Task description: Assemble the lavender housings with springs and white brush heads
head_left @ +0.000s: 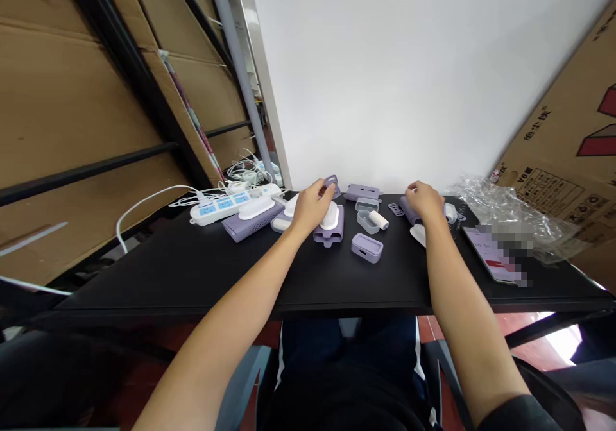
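Observation:
My left hand (314,206) pinches a small lavender plastic part (331,182) at the far side of the black table (240,283). Just below that hand lies a lavender casing (329,229) with a white insert. My right hand (425,201) curls over a lavender plastic piece (409,210), and a white part (450,213) shows beyond its fingers. Between my hands are a lavender lidded box (366,247), a clear plastic tray (367,219), and a small white cylinder (379,220). A flat lavender cover (363,192) lies at the back.
A white power strip (226,208) with tangled white cables and a vented lavender case (250,222) lie to the left. A phone (491,254) and a crumpled plastic bag (510,216) lie to the right. Cardboard sheets (86,97) stand at the left, with a white wall behind.

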Demonstrator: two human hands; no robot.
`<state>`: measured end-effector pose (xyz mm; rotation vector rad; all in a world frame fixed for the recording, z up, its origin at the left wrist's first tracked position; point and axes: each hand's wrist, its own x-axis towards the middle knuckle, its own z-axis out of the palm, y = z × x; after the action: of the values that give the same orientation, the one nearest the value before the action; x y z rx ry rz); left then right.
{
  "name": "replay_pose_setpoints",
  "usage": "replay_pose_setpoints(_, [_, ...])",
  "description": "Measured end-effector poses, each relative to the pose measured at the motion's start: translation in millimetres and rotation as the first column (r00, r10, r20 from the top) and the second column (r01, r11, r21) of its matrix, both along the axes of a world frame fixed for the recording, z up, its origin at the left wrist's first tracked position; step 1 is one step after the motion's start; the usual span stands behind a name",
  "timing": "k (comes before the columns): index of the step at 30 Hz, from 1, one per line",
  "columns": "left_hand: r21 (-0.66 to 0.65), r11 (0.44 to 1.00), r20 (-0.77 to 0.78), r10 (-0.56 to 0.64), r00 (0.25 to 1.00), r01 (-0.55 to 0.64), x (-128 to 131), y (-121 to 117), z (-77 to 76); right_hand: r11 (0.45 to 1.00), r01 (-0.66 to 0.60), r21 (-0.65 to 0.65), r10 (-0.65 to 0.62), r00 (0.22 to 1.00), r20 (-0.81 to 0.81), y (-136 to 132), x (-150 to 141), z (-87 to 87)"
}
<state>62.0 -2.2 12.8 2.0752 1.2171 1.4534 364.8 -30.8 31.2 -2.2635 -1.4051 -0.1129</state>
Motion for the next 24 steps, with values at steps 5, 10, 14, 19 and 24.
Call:
replay_pose_setpoints(5, [0.031,0.999,-0.048,0.036,0.998,-0.034,1,0,4.4,0.957,0.205,-0.204,-0.201,0.979,0.042,0,55,-4.3])
replay_pose_setpoints(10, [0.078,0.995,-0.115,0.071,0.991,-0.062,1,2,1.7,0.918,0.247,-0.309,-0.239,0.969,0.064,5,74,-8.8])
replay_pose_setpoints(14, [0.087,0.994,-0.133,0.081,0.988,-0.069,0,3,1.8,0.894,0.26,-0.365,-0.229,0.965,0.125,10,76,-8.0])
replay_pose_setpoints(19, [0.085,0.994,-0.144,0.083,0.986,-0.071,-1,3,2.9,0.881,0.24,-0.407,-0.232,0.97,0.069,12,84,-8.0])
replay_pose_setpoints(24, [0.085,0.993,-0.139,0.09,0.986,-0.078,-1,3,2.7,0.964,0.189,-0.185,-0.186,0.982,0.033,12,94,-18.8])
